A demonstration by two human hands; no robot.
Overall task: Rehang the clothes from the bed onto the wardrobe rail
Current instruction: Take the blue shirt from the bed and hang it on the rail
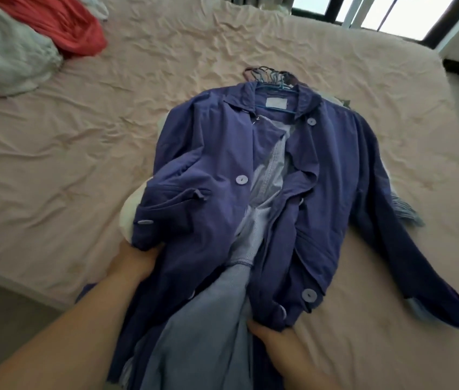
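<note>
Stack of clothes [293, 215] on hangers, laid flat on the bed [110, 136], purple coat [208, 164] uppermost and open over a pale striped shirt [267, 175].

Long axis: from the hanger hooks [270, 76] at the far end toward the near bed edge, hems closest to the camera. Hooks bunched together beyond the coat collar, pointing away; likely kept aligned so the whole stack can be carried and hooked on the rail in one pass.

Left hand [135, 263]: tucked under the coat's left front edge, near side of the coat, fingers hidden by cloth; curl cannot be confirmed. Right hand [273, 336]: at the coat's right lower hem, fingertips under the fabric, grip likewise hidden. Placement on both sides of the coat suggests gathering or scooping the lower halves before lifting.

Right sleeve of the coat splayed outward, right of the coat body; risk of trailing during the lift.

Far left of the coat: red garment [62, 26] and grey-white bedding [3, 57].
</note>
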